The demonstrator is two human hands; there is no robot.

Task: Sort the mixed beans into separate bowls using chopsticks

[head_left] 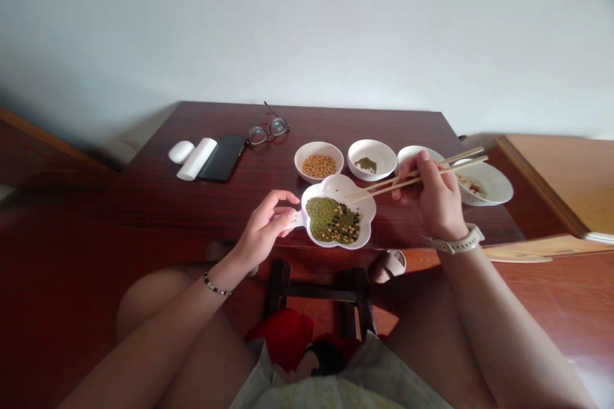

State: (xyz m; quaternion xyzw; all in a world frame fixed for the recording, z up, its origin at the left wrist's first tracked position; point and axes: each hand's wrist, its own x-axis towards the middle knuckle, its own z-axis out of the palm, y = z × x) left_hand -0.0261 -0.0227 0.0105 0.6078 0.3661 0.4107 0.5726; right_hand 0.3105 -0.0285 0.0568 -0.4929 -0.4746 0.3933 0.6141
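- Two bare hands, both yours, meet over a white flower-shaped dish (pixel 369 212) at the front edge of a dark reddish-brown table (pixel 215 121).
- Your left hand (pixel 268 220) has its thumb and curled fingers closed on the dish's short handle, the index finger arched above it.
- Your right hand (pixel 434 195) is closed around a pair of pale chopsticks (pixel 378 192), which slant down to the left, their tips inside the dish.
- Within the dish, plain green beans (pixel 320 214) spread over the left part; a mix of dark, pale and green ones (pixel 344 227) covers the lower right.
- The tips sit near the upper edge of that mix, slightly apart; they are too small here to tell whether they pinch a bean.
- Behind the dish stand a bowl of yellow beans (pixel 319 166) and, to its right, a bowl holding a small heap of green beans (pixel 367 165). Two more white bowls are partly hidden by your right hand.
- For good control, keep the handle firm so the dish stays level, bring both tips evenly around a single bean, and squeeze lightly: round, smooth beans would likely slip under hard pressure.
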